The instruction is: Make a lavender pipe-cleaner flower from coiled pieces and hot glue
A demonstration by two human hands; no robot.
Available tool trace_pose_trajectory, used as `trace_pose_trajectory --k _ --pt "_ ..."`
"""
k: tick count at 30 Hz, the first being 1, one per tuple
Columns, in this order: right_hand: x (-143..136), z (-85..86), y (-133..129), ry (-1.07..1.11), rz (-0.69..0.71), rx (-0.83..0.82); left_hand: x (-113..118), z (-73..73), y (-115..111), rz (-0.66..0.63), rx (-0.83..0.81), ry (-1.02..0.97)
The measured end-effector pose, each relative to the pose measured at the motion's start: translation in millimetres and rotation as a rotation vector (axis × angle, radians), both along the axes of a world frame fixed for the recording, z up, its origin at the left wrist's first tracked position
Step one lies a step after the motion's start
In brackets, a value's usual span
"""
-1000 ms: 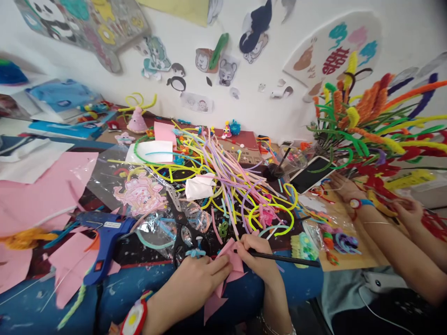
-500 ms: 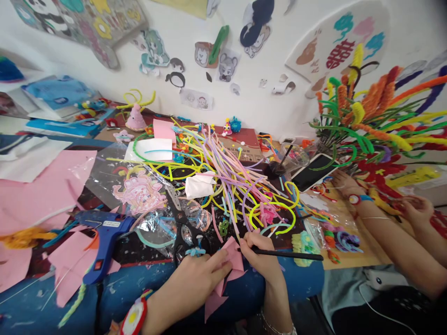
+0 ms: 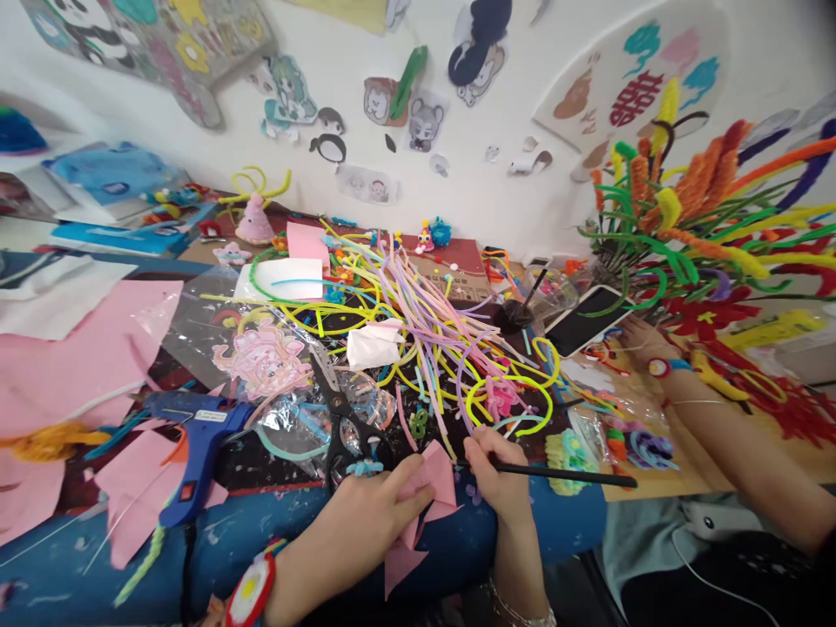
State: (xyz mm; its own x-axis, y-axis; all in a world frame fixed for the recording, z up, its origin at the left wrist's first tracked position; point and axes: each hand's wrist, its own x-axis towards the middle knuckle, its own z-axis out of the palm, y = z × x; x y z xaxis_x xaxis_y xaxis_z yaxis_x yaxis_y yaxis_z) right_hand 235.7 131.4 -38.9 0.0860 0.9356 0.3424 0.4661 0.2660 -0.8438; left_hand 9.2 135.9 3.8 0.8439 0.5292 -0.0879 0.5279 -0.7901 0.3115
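Head view shows the left hand (image 3: 375, 514) pressing flat on pink paper (image 3: 428, 488) near the table edge, while the right hand (image 3: 500, 470) grips a black stick (image 3: 562, 475)

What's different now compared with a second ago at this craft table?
The right hand has slid its black stick a little rightward, away from the pink paper. The neighbour's far hand has gone from view. The left hand still presses the paper; the blue glue gun and scissors lie unmoved.

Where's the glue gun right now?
The blue glue gun lies low on the left of the head view, on pink paper scraps, left of the black scissors.
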Motion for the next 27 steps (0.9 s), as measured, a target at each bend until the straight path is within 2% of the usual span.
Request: trace_pose_trajectory --k 3,11,19,27 --pt "2 0.7 -2 0.057 -0.005 0.025 0 -3.6 -1 -0.001 0.005 0.005" --pt "-1 6.3 -2 0.021 0.129 0.0 1 -10.5 0 -0.007 -0.004 0.007" --pt "1 4.0 -1 -0.042 0.131 -0.033 0 -18.4 -1 -0.019 -0.029 -0.018" --pt "0 5.7 -1 -0.06 0.147 -0.053 0 -10.4 0 -0.009 -0.02 -0.027"
